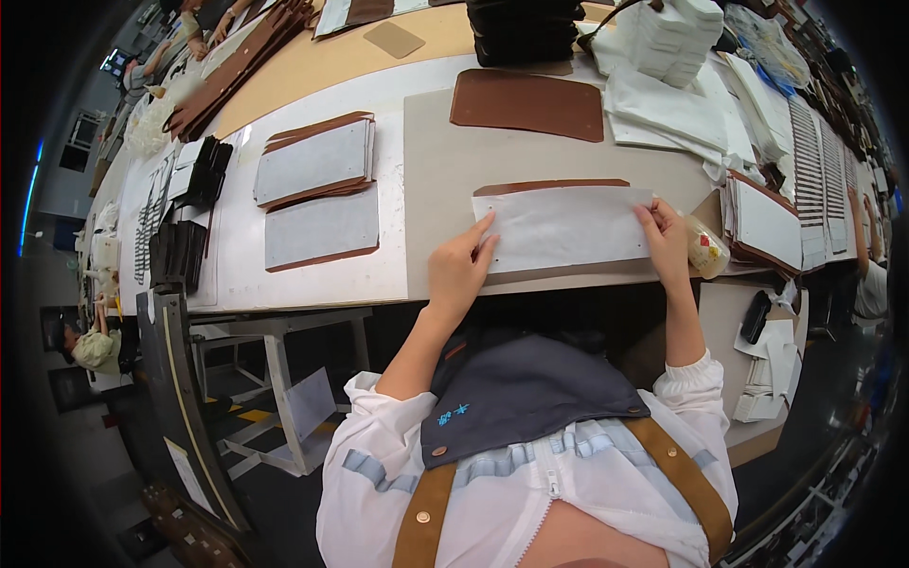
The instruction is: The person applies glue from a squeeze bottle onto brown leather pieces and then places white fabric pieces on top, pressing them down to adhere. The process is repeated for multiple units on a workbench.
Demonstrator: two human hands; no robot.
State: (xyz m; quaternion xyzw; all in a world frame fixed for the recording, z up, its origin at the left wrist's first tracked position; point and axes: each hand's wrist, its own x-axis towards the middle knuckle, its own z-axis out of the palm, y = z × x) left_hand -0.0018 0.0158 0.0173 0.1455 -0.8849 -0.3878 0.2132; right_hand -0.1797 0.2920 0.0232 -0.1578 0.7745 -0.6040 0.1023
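A pale grey-white rectangular sheet (568, 227) is stretched between my two hands near the front edge of the table. At its left end, my left hand (457, 267) pinches the edge between thumb and fingers. My right hand (667, 241) grips the right end, thumb on top. Behind the sheet's far edge shows a strip of a brown leather-like panel (549, 186); the sheet covers the rest, so I cannot tell whether they touch. Farther back, another brown panel (526, 104) lies flat on the grey board (431, 180).
To the left lie two piles of white-faced brown panels (317, 161), beside black stacked pieces (199, 175). A squat container (705, 248) stands right of my right hand, near another panel stack (765, 225). White sheets (663, 109) and a tall black stack (525, 33) stand at the back.
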